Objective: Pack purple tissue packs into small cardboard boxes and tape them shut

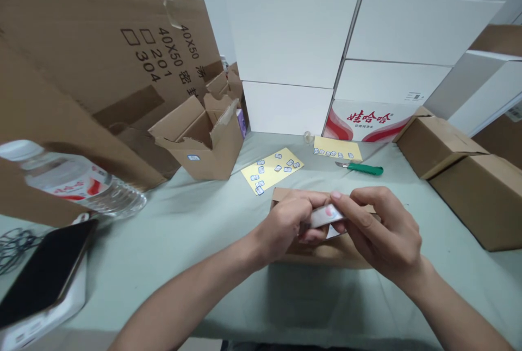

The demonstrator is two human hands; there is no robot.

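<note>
While left hand (283,224) and right hand (381,231) grip a white packet (324,216), white cartons (289,36) back the green table (228,199).

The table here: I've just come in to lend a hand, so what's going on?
A person is holding a small white and red item between their left hand and right hand, over a cardboard box on a pale green table covering. Farther along the table lie a yellow sheet with small stickers and a second yellow sheet. A green-handled craft knife rests just below the second sheet, and an open cardboard box stands to the left.
</note>
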